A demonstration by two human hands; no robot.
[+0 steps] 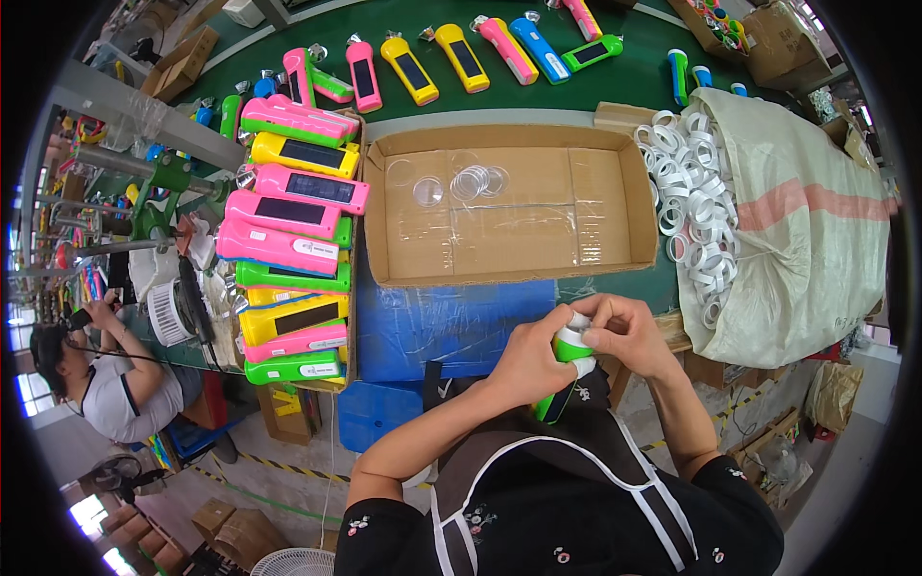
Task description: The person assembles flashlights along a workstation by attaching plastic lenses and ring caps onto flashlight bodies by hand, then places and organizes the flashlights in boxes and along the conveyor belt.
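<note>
Close to my body, a green flashlight (554,407) with a dark panel stands tilted, its head end up. My left hand (534,357) is closed around it just below the head. A white ring (573,337) sits at the head end, and my right hand (624,331) pinches at it with thumb and fingers. White wraps show on some fingertips. Whether the ring is fully seated is hidden by my fingers. Beyond my hands is an open cardboard box (519,273) with several clear round lenses (471,182) in it.
Stacked pink, yellow and green flashlights (298,211) fill a box at the left. More flashlights (461,58) lie along the back of the green table. At the right, white rings (696,211) spill from a woven sack (797,230). A co-worker (120,374) sits at far left.
</note>
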